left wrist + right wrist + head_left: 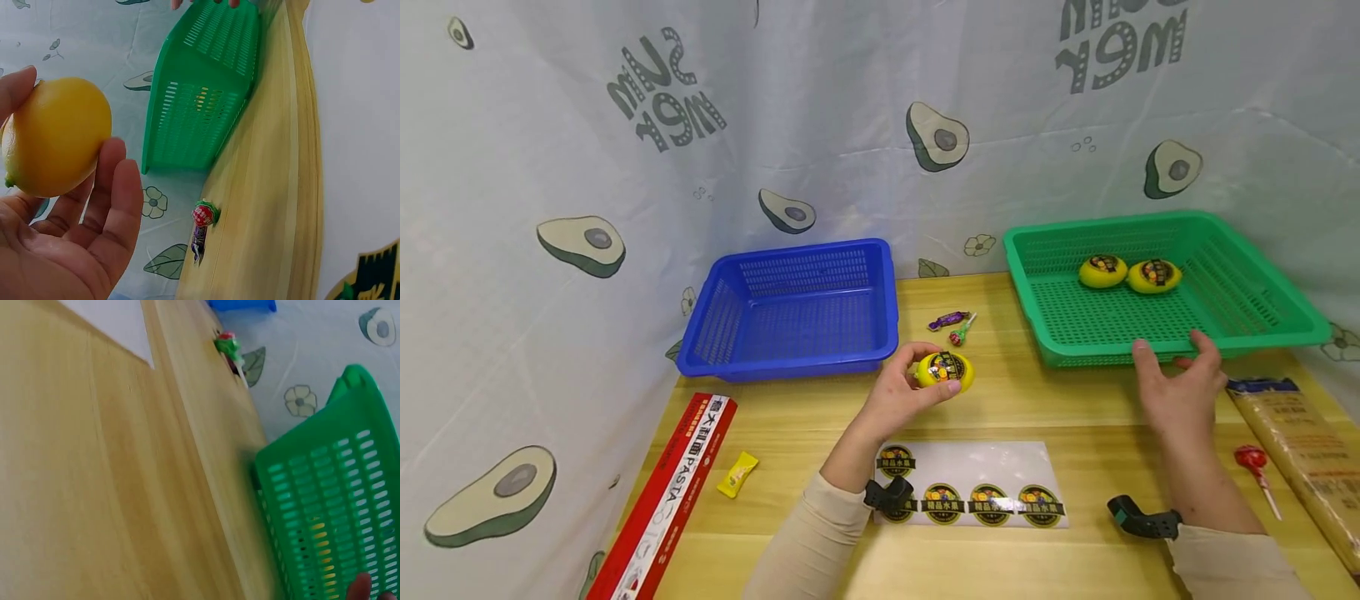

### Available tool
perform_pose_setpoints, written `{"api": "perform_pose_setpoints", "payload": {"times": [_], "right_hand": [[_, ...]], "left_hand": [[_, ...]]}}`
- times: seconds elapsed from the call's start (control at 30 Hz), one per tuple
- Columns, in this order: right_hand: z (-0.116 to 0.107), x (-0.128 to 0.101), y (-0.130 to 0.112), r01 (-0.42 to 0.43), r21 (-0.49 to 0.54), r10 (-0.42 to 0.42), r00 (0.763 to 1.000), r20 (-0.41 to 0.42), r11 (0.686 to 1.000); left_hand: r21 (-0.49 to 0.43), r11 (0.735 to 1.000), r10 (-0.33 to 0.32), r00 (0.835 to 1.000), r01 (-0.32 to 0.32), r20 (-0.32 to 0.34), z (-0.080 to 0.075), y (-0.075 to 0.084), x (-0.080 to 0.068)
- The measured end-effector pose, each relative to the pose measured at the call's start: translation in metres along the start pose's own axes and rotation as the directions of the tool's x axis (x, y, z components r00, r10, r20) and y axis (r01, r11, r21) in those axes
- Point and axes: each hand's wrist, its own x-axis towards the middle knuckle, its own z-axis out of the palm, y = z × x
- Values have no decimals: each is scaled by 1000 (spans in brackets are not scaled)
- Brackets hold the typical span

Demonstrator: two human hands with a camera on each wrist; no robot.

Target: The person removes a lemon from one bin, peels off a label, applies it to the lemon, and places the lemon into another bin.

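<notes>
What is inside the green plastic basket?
Two yellow lemons with round stickers lie side by side inside the green plastic basket, near its back wall. Nothing else shows inside it.

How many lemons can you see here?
3. Two stickered lemons lie side by side in the green basket, one left of the other; the left hand holds a third.

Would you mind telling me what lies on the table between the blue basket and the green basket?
In the head view, a purple wrapped candy and a small lollipop.
</notes>
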Motion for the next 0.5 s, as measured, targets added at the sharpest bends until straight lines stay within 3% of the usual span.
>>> {"api": "perform_pose_setpoints", "payload": {"times": [0.13,0.27,0.5], "right_hand": [[1,7,2,-28,17,28,999,27,999],[4,9,3,-69,96,67,997,28,993],[7,9,6,-141,272,132,990,52,952]], "left_hand": [[43,999,-8,1000,9,-14,-1,-1,0],[101,995,-21,999,24,-29,-4,-1,-1],[126,990,-62,998,65,-24,-4,1,2]]}}
